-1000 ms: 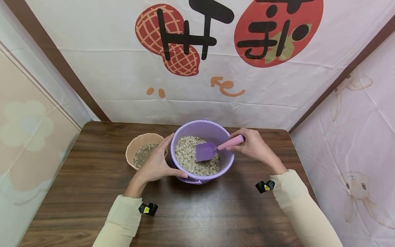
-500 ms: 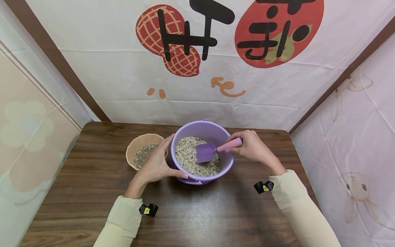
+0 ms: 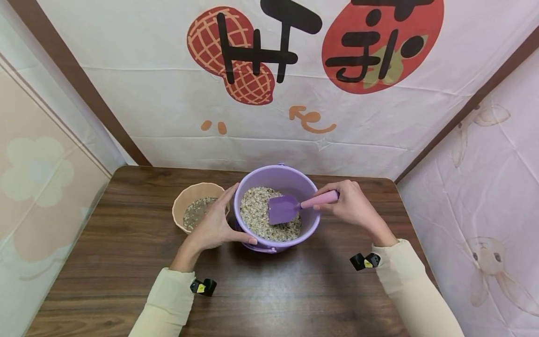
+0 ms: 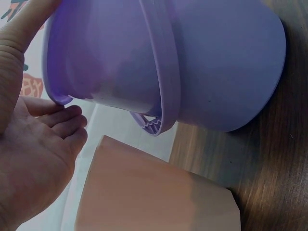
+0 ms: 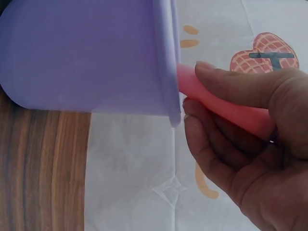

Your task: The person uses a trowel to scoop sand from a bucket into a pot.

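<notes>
A purple bucket point(image 3: 309, 221) point(image 4: 226, 62) point(image 5: 86, 53) full of mixed grain point(image 3: 257, 213) stands mid-table. My left hand point(image 3: 214, 224) point(image 4: 29, 163) curls round its left wall, thumb along the front rim. My right hand point(image 3: 353, 206) point(image 5: 245, 144) grips the pink handle point(image 3: 320, 200) point(image 5: 221, 108) of a small shovel, whose purple blade point(image 3: 281, 209) lies tilted over the grain at the bucket's right side. A peach bowl point(image 3: 189, 196) point(image 4: 154, 197) with some grain in it sits just left of the bucket, behind my left hand.
The dark wooden table point(image 3: 126, 262) ends at a white cloth backdrop point(image 3: 269, 121) printed with a peanut and a strawberry. Cloth panels close in on both sides. Small black clips point(image 3: 202, 286) sit at my cuffs.
My right hand has drawn slightly right and down, pulling the shovel blade a little toward the bucket's right wall. My left hand and the bowl have stayed put.
</notes>
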Demonstrator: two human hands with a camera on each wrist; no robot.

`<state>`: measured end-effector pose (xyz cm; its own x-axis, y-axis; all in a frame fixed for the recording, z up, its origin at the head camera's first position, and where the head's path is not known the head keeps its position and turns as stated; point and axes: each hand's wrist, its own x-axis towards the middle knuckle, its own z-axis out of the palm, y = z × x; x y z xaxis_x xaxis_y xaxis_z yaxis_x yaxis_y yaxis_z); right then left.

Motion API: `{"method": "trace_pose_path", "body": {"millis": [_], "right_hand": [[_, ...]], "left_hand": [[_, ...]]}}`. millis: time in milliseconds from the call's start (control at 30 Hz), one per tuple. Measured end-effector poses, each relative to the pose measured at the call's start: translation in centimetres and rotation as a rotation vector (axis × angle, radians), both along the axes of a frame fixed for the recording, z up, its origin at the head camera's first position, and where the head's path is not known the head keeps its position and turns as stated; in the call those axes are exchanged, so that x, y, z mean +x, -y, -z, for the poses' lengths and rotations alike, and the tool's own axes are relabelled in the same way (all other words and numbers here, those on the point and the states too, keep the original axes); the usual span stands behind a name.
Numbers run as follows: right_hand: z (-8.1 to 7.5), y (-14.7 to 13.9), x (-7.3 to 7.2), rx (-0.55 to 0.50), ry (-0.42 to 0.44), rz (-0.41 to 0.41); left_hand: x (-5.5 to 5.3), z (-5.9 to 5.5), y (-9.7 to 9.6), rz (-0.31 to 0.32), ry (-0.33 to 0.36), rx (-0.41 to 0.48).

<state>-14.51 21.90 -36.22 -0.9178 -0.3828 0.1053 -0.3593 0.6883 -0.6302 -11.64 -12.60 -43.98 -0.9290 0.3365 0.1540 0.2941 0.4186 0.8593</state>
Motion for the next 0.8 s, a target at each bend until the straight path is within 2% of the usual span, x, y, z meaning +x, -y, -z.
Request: {"method": "trace_pose_path", "body": {"millis": [333,800], "right_hand": [[-0.1,-0.1,1.2,-0.018,0.02,0.063],[0.4,2.2,2.5,-0.025,-0.013,0.124]], "left_hand": [[0.1,-0.2,0.0,0.002,0.004,-0.002],[0.2,-0.1,0.0,-0.007,0.002,-0.003]]}}
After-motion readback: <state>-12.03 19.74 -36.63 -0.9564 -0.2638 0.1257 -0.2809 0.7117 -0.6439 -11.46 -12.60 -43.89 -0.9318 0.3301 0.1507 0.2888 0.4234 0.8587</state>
